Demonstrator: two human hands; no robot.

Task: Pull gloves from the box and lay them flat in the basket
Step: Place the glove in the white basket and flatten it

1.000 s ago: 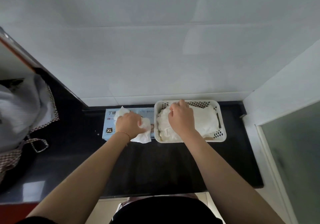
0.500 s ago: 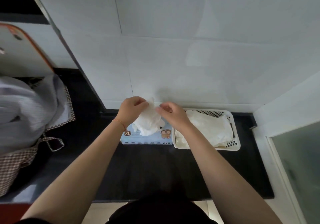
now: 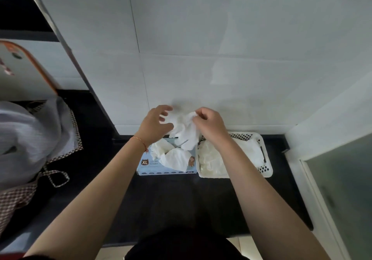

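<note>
Glossy black table [image 3: 181,199] against white tiled wall [image 3: 201,58]. Right hand [image 3: 209,123] pinches crumpled white glove [image 3: 186,130]; left hand [image 3: 154,125] released, fingers spread.

Box [image 3: 167,164]: on the table [image 3: 171,203], just left of the basket [image 3: 266,171], touching it.
Basket: holds gloves [image 3: 211,159].
Held glove [image 3: 186,130]: above the box, between both hands.
Cloth [image 3: 30,139]: far left.

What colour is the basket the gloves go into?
White, with small holes in its walls; the basket shows clearly in the head view.
</note>
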